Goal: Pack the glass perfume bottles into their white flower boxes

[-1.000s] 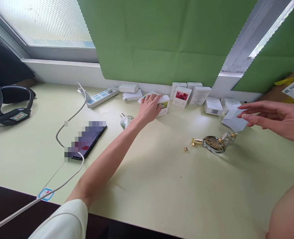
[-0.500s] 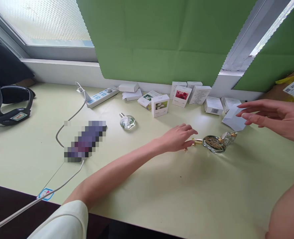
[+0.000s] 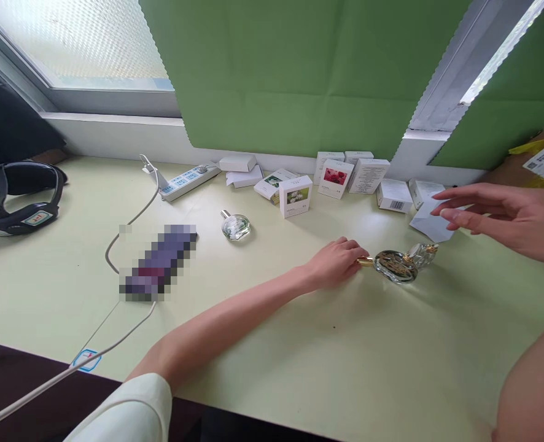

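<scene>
left hand (image 3: 335, 263): fingers curled close together, at the gold end (image 3: 366, 262) of the bottle (image 3: 394, 267); grip cannot be told | bottle: on desk (image 3: 272, 356), right of left hand | right hand (image 3: 506, 216): thumb and fingers parted, near white box (image 3: 426, 223), contact unclear

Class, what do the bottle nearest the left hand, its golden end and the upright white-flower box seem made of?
Bottle: probably glossy glass; its see-through rim catches light.
Golden end: polished metal or coated plastic; bright reflections fit either.
White-flower box: likely smooth card; flat printed faces meet in crisp edges.
</scene>
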`<state>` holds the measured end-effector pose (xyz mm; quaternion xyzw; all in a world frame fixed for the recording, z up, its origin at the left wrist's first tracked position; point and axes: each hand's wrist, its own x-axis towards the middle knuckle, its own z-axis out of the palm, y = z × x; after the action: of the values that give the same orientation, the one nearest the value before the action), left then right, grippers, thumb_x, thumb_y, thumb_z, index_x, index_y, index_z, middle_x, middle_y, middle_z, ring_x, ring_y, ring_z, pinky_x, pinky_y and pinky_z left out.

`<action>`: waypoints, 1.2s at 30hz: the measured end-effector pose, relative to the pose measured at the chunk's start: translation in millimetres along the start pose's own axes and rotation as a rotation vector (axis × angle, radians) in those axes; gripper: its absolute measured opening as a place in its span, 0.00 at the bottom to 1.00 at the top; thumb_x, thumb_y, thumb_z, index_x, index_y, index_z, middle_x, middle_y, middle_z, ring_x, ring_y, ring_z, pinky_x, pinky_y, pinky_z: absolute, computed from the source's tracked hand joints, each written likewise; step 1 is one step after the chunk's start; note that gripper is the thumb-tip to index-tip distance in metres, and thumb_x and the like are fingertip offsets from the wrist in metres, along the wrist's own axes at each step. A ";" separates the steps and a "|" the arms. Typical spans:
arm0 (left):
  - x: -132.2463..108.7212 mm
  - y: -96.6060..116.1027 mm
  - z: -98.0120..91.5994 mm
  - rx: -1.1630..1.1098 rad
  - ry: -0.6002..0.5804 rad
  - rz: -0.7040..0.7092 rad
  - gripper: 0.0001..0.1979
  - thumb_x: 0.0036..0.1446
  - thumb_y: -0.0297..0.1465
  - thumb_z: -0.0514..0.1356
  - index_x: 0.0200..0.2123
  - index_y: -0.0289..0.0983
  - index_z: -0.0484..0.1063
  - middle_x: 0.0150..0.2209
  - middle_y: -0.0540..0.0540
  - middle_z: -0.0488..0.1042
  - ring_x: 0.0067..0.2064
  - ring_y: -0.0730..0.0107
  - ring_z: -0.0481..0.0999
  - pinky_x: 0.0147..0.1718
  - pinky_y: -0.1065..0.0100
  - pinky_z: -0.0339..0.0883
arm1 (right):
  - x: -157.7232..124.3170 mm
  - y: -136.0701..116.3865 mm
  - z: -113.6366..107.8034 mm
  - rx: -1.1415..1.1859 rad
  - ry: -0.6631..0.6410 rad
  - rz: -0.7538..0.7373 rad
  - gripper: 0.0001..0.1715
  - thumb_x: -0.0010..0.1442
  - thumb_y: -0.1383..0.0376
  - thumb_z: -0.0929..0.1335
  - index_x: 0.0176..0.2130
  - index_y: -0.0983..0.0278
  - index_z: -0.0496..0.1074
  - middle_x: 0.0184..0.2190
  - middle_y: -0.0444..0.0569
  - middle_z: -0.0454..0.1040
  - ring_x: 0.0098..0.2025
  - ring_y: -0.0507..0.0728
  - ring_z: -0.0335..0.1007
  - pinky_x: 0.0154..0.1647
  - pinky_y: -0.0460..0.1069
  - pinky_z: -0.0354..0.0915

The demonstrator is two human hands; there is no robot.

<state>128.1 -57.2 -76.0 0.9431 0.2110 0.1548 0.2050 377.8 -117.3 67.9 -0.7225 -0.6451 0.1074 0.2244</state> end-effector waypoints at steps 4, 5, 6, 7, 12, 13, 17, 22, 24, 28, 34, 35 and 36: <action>-0.8 -2.0 -2.1 0.013 0.001 -0.012 0.14 0.67 0.33 0.50 0.51 0.37 0.70 0.48 0.42 0.74 0.49 0.63 0.70 0.51 0.65 0.63 | -1.0 -5.4 -1.9 0.015 -0.108 0.083 0.34 0.48 0.35 0.67 0.50 0.45 0.74 0.45 0.43 0.80 0.45 0.64 0.77 0.40 0.57 0.72; -1.0 -2.2 -2.8 0.017 -0.003 -0.015 0.14 0.67 0.32 0.49 0.51 0.37 0.70 0.47 0.42 0.74 0.49 0.63 0.70 0.51 0.65 0.63 | -1.4 -6.8 -2.1 0.009 -0.111 0.095 0.34 0.48 0.35 0.67 0.50 0.45 0.74 0.44 0.43 0.80 0.45 0.64 0.77 0.40 0.57 0.72; -1.1 -2.4 -3.5 0.024 -0.008 -0.017 0.14 0.67 0.32 0.49 0.51 0.37 0.69 0.47 0.42 0.74 0.49 0.63 0.70 0.51 0.65 0.63 | -1.7 -7.9 -2.3 0.008 -0.113 0.101 0.34 0.47 0.35 0.67 0.49 0.45 0.74 0.44 0.43 0.80 0.44 0.64 0.77 0.40 0.57 0.71; -1.1 -2.7 -4.3 0.034 -0.010 -0.020 0.14 0.67 0.32 0.49 0.51 0.37 0.69 0.47 0.42 0.74 0.49 0.63 0.70 0.50 0.65 0.63 | -2.0 -8.6 -2.3 0.002 -0.112 0.106 0.33 0.47 0.35 0.67 0.49 0.45 0.74 0.44 0.42 0.80 0.44 0.64 0.77 0.40 0.57 0.71; -1.6 -11.5 -10.5 0.152 0.034 -0.124 0.13 0.63 0.29 0.52 0.49 0.37 0.69 0.45 0.44 0.74 0.47 0.62 0.69 0.47 0.64 0.65 | -2.4 -8.8 -2.3 -0.002 -0.098 0.092 0.34 0.47 0.35 0.67 0.48 0.46 0.74 0.44 0.43 0.80 0.43 0.64 0.77 0.40 0.56 0.71; -2.0 -14.4 -12.6 0.183 0.051 -0.165 0.13 0.62 0.28 0.52 0.49 0.37 0.70 0.44 0.44 0.73 0.47 0.61 0.69 0.46 0.63 0.65 | -2.6 -9.3 -2.4 0.006 -0.100 0.091 0.34 0.48 0.36 0.67 0.49 0.47 0.74 0.44 0.44 0.80 0.43 0.63 0.77 0.39 0.55 0.72; -3.8 -20.6 -20.8 0.243 0.117 -0.263 0.15 0.63 0.28 0.51 0.52 0.37 0.68 0.49 0.42 0.71 0.50 0.57 0.66 0.47 0.60 0.64 | -3.3 -13.6 -2.6 -0.028 -0.103 0.111 0.32 0.50 0.38 0.67 0.50 0.48 0.74 0.44 0.45 0.80 0.42 0.62 0.77 0.38 0.52 0.72; -4.3 -6.1 -17.1 0.168 0.044 -0.046 0.16 0.65 0.37 0.53 0.51 0.37 0.70 0.49 0.42 0.71 0.52 0.59 0.67 0.50 0.61 0.62 | -2.3 -13.4 -1.0 -0.031 -0.117 0.097 0.34 0.50 0.38 0.67 0.50 0.50 0.74 0.44 0.47 0.80 0.43 0.64 0.77 0.36 0.53 0.72; -4.8 1.1 -12.3 0.155 -0.004 0.021 0.18 0.64 0.41 0.55 0.51 0.37 0.70 0.48 0.42 0.71 0.50 0.59 0.67 0.50 0.61 0.62 | -1.6 -11.1 -1.1 -0.013 -0.128 0.088 0.35 0.50 0.37 0.67 0.51 0.50 0.74 0.45 0.47 0.80 0.44 0.64 0.77 0.37 0.54 0.72; -6.4 6.5 -8.7 0.161 -0.050 0.081 0.18 0.64 0.41 0.54 0.50 0.36 0.71 0.49 0.40 0.70 0.49 0.60 0.68 0.49 0.63 0.62 | 2.3 1.3 -2.9 -0.017 -0.100 0.089 0.32 0.50 0.38 0.67 0.50 0.48 0.74 0.44 0.45 0.80 0.42 0.63 0.76 0.41 0.57 0.70; -5.4 -2.3 -18.9 0.167 0.002 0.008 0.16 0.66 0.38 0.52 0.50 0.37 0.70 0.48 0.42 0.71 0.49 0.60 0.68 0.49 0.61 0.62 | 27.6 80.4 20.6 0.100 0.221 0.265 0.31 0.54 0.43 0.67 0.53 0.54 0.70 0.51 0.55 0.74 0.50 0.67 0.71 0.46 0.60 0.68; -5.2 -4.8 -20.6 0.167 0.020 -0.018 0.16 0.66 0.37 0.51 0.50 0.37 0.70 0.48 0.42 0.71 0.50 0.60 0.68 0.48 0.62 0.62 | 32.7 97.5 29.5 0.064 0.236 0.317 0.36 0.54 0.41 0.66 0.55 0.56 0.68 0.53 0.61 0.72 0.50 0.70 0.70 0.44 0.63 0.68; -5.1 -7.3 -21.9 0.170 0.035 -0.043 0.15 0.66 0.37 0.51 0.50 0.37 0.70 0.49 0.41 0.70 0.50 0.60 0.68 0.47 0.62 0.63 | 37.4 112.8 39.4 0.026 0.206 0.275 0.41 0.54 0.39 0.64 0.58 0.59 0.63 0.54 0.68 0.68 0.52 0.73 0.69 0.41 0.64 0.68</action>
<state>113.0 -46.5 -61.3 0.9495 0.2471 0.1484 0.1238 465.5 -80.9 -13.8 -0.8082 -0.5121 0.0707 0.2819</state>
